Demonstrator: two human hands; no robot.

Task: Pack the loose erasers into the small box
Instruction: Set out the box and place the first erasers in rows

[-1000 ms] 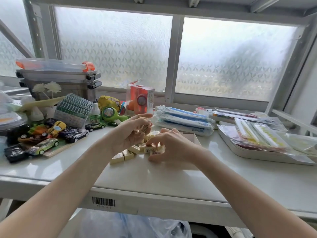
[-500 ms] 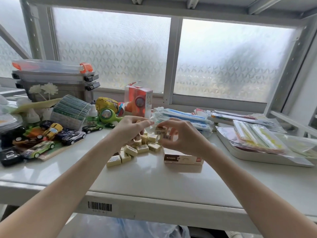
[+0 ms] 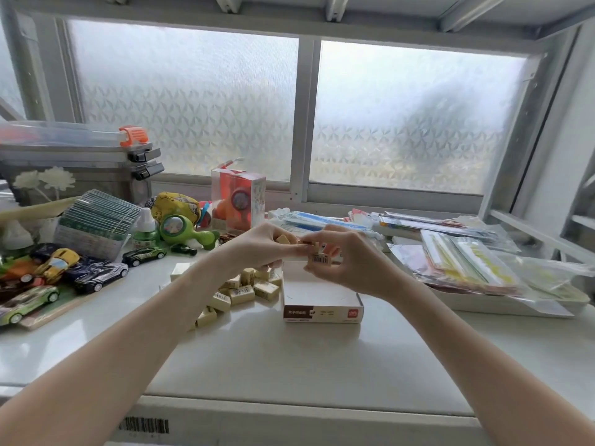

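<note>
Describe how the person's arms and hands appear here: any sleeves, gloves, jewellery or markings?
Both forearms are bare as far as the frame shows, with no sleeves in view. The left hand and right hand wear no gloves; no rings, watch, bracelets or markings are visible.

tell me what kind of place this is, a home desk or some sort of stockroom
Probably a small shop's stockroom or packing shelf rather than a home desk. The white shelf carries a barcode label on its front edge, toy cars lie in a heap, and sealed stationery packets are stacked in bulk under a frosted window.
</note>
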